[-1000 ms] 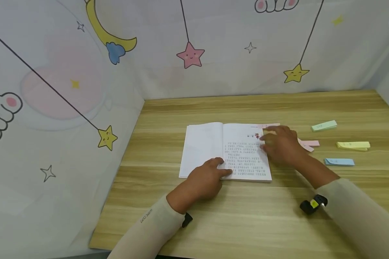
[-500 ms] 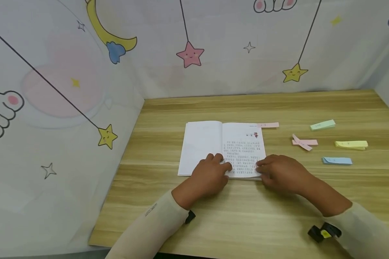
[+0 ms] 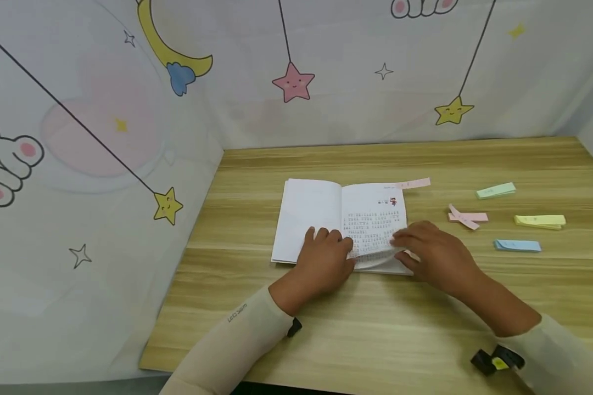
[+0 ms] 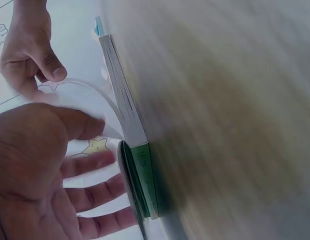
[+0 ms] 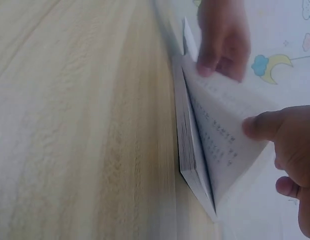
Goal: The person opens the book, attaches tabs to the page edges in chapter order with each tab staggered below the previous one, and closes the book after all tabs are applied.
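On the left, the wall cloth bears a yellow star [image 3: 168,207] and, farther up, a yellow moon [image 3: 175,46]. To the right of this cloth begins the wooden table [image 3: 202,307]. A beige sleeve [image 3: 232,345] reaches over its front edge and leads to the left hand [image 3: 323,263]. This hand is open, with the fingers apart, and it rests across the lower part of the fold of an open book [image 3: 306,214]. The book lies near the middle of the table; its left side is blank, and its right side has rows of print (too small for me to read) with a small red figure above them. The left wrist view shows also a green part of the cover [image 4: 149,170].

The printed page [image 3: 373,227] is bent upward at its lower right part, because the right hand [image 3: 437,255] pinches it there between thumb and fingers. From the top right corner of this page, a pink strip [image 3: 416,184] sticks out over the table.

Farther right, well apart from the book, lie crossed pink strips [image 3: 468,217], then a green bundle [image 3: 496,191], a blue bundle [image 3: 517,246] nearer to the person, and lastly a yellow bundle [image 3: 540,220].
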Demonstrator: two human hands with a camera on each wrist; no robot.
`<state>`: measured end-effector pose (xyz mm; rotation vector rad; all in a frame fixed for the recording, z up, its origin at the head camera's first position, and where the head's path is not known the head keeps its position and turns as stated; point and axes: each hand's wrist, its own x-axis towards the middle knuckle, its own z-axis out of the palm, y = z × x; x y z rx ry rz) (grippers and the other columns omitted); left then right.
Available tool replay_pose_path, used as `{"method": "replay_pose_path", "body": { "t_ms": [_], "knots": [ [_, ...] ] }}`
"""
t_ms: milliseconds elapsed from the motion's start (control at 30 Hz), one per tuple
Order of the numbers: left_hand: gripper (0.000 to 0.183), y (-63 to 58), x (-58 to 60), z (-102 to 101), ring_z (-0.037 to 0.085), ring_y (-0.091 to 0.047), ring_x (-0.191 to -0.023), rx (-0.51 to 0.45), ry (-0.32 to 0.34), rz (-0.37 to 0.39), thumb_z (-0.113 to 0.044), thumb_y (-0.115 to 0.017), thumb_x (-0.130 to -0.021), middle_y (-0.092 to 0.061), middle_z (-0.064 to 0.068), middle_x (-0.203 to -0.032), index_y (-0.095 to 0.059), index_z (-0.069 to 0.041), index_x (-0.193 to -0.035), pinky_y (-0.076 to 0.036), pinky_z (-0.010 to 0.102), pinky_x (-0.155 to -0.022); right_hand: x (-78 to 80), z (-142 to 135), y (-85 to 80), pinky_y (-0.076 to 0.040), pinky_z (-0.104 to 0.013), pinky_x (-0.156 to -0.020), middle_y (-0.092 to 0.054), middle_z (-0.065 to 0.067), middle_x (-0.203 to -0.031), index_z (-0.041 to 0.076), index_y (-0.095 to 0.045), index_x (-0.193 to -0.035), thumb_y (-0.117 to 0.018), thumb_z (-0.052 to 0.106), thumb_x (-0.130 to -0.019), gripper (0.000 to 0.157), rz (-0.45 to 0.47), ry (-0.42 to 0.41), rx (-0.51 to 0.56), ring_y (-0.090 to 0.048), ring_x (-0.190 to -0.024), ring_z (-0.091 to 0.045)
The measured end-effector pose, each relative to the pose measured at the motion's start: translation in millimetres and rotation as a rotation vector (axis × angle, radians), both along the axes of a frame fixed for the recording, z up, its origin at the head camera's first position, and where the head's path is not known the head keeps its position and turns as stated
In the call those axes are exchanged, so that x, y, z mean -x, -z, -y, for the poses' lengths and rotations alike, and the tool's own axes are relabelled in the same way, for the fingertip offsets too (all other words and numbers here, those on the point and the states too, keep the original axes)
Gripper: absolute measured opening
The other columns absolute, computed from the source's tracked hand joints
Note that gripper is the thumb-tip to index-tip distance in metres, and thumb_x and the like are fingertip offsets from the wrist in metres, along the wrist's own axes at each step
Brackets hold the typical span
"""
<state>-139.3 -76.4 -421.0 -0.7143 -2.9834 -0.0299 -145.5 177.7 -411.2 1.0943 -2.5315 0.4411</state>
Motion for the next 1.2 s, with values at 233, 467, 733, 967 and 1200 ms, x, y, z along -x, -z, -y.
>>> {"method": "replay_pose_path", "body": {
  "t_ms": [233,467,733,967,1200],
  "knots": [
    [0.09,-2.9,7.3,7.5,0.031,-0.054,-0.102,-0.13,-0.09,-0.331,-0.032,-0.064,-0.083,-0.049,0.019,-0.121,-0.008,-0.008,-0.149,-0.043,0.045,-0.086,-4.3,-6.1,4.0,-0.047,-0.043,-0.082,-0.052,-0.011,-0.124,0.008,-0.059,-0.124,-0.079,0.023,-0.072,0.058,0.048,0.027,-0.061,-0.049,-0.113,-0.029],
    [0.047,-12.2,0.4,16.7,0.035,-0.009,-0.14,0.128,0.12,-0.266,-0.013,-0.068,-0.085,-0.026,0.009,-0.15,-0.057,-0.028,-0.128,-0.008,0.053,-0.109,-7.1,-5.1,12.9,-0.046,-0.044,-0.086,-0.062,-0.006,-0.113,0.008,-0.069,-0.107,-0.068,0.023,-0.082,0.029,0.181,0.002,-0.214,-0.056,-0.107,-0.026],
    [0.023,-2.5,-1.9,10.4,0.017,-0.049,-0.102,0.071,0.142,0.058,-0.033,-0.058,-0.091,-0.055,-0.002,-0.107,-0.064,-0.016,-0.106,-0.045,0.032,-0.082,-4.1,-1.5,7.2,-0.048,-0.042,-0.08,-0.065,-0.004,-0.106,0.007,-0.072,-0.101,-0.068,0.021,-0.081,0.025,0.254,0.013,-0.237,-0.06,-0.1,-0.023],
    [0.043,-3.0,4.7,2.7,0.019,-0.043,-0.086,0.046,0.111,0.115,-0.056,-0.062,-0.083,-0.048,0.0,-0.097,-0.06,-0.021,-0.108,-0.041,0.032,-0.058,3.0,5.3,3.4,-0.044,-0.03,-0.061,-0.058,0.005,-0.079,0.017,-0.06,-0.076,-0.066,0.008,-0.081,0.012,0.095,-0.041,-0.237,-0.054,-0.072,-0.012],
    [0.027,-2.0,5.9,3.7,0.016,-0.043,-0.076,0.062,0.122,0.052,-0.048,-0.058,-0.089,-0.049,-0.002,-0.089,-0.062,-0.023,-0.098,-0.04,0.031,-0.055,2.4,5.8,-1.4,-0.049,-0.032,-0.068,-0.06,-0.001,-0.092,0.009,-0.064,-0.094,-0.072,0.018,-0.081,0.017,-0.043,-0.034,-0.095,-0.057,-0.088,-0.018]
  ]
}}
